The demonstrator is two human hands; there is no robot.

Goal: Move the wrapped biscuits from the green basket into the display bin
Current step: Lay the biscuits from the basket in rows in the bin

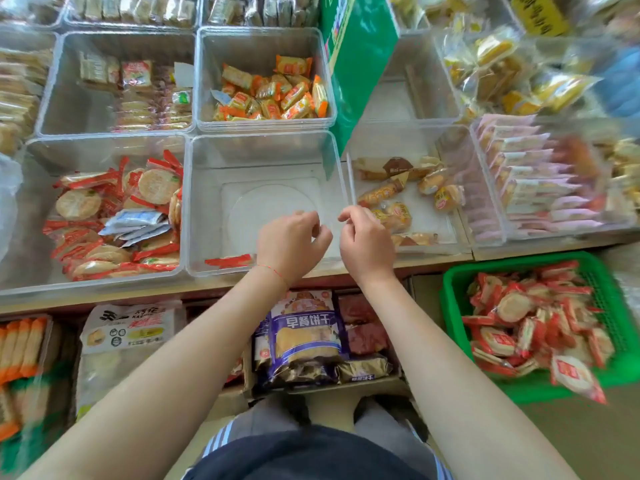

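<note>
Head view, hands [329, 242] over display bin [194, 202]

Snack shop: clear bins [265, 32] of wrapped biscuits [270, 95].

I see a wooden shelf [433, 263] running across the view, and clear plastic bins sit on it side by side, touching. The display bin [207, 216] in the middle rests at the shelf's front edge, with one red wrapper lying at its front wall. To its left sits a bin of round red-wrapped crackers [34, 237]; to its right a bin of small wrapped cakes [453, 233], then one stacked with pink-edged packets [491, 233]. Behind these stands a second row, among them a bin of orange-wrapped snacks [207, 74]. A green basket [453, 313] of wrapped biscuits sits lower right, below the shelf edge (what carries it I cannot tell).
</note>
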